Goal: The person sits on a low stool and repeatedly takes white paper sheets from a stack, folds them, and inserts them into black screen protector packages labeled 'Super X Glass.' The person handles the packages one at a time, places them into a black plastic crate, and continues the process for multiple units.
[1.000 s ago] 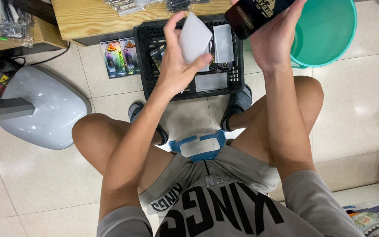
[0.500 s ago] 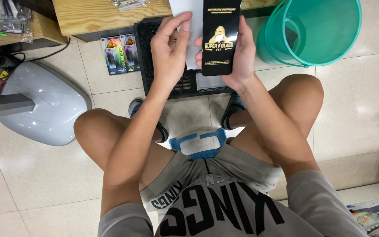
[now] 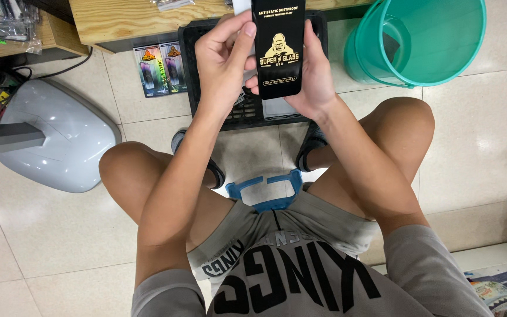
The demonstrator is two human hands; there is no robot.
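Left to right: two colourful flat packs (image 3: 161,68) lie on the floor tiles beside the black crate (image 3: 192,76). Left hand (image 3: 223,58) pinches the black flat package (image 3: 278,47) at its left edge; right hand (image 3: 314,73) cradles it from behind, fingers curled round. Package upright above the crate, gold emblem facing up, apparently unopened; opening or sorting looks undone. Teal bucket (image 3: 441,53) right.

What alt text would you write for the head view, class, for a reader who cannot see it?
Seated person's right hand holds a flat black package upright while the left hand pinches its top edge, above a black crate; a teal bucket stands right.
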